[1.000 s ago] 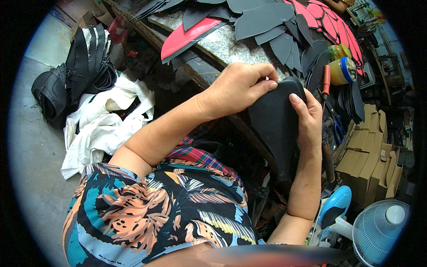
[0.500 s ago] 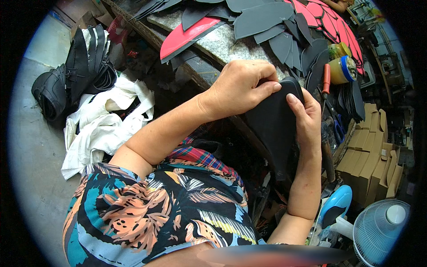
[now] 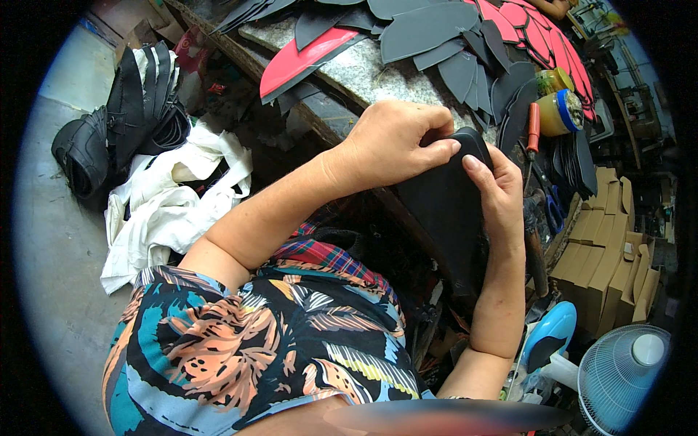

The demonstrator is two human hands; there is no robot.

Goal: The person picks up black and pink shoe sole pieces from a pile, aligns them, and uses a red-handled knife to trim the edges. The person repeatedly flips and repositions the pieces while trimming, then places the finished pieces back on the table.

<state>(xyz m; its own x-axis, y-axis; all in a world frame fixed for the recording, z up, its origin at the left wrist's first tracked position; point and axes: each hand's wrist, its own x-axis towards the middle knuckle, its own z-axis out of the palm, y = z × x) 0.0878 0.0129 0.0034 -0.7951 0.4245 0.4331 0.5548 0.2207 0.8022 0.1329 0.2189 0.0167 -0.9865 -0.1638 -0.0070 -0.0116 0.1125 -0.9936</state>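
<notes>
A black shoe part (image 3: 442, 207), rounded at its far end and narrowing toward me, is held up in front of the workbench. My left hand (image 3: 398, 144) pinches its far left edge, with the thumb and bent forefinger close together. On the other side, my right hand (image 3: 500, 190) grips the far right edge, thumb on the near face and fingers behind. The hidden fingertips and the dark surface make its exact kind hard to tell. Beyond my hands, dark grey sole-shaped pieces (image 3: 422, 35) overlap on the stone slab (image 3: 363, 73), beside a red-topped one (image 3: 309, 59).
Right of my hands are a yellowish jar (image 3: 554, 116), a red-handled tool (image 3: 534, 129) and blue-handled scissors (image 3: 555, 211). Cardboard boxes (image 3: 600, 240) and a fan (image 3: 624, 374) stand farther right. Black shoe uppers (image 3: 131, 109) and white cloth (image 3: 167, 211) lie left.
My right thumb has shifted slightly left along the black shoe part. The part has tilted a little and its face looks darker. My left hand has barely moved.
</notes>
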